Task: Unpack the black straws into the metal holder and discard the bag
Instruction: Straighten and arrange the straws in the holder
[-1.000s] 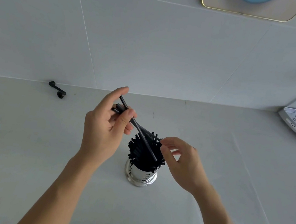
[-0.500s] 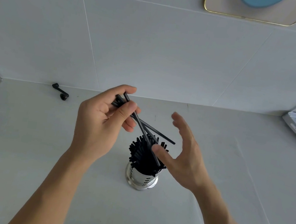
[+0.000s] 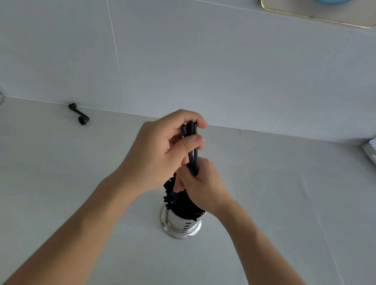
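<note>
Dead centre of the frame, both hands are on one small bunch of black straws (image 3: 192, 152). The left hand (image 3: 158, 152) has its fingers pinched around the top ends, and the right hand (image 3: 200, 185) is wrapped around them lower down, probably to keep them together and upright so they slide into the single metal holder (image 3: 179, 224) on the worktop (image 3: 52, 195). It's already packed, too many to count. The bunch looks like three or four. One clear bag (image 3: 302, 232) lies flat at right.
</note>
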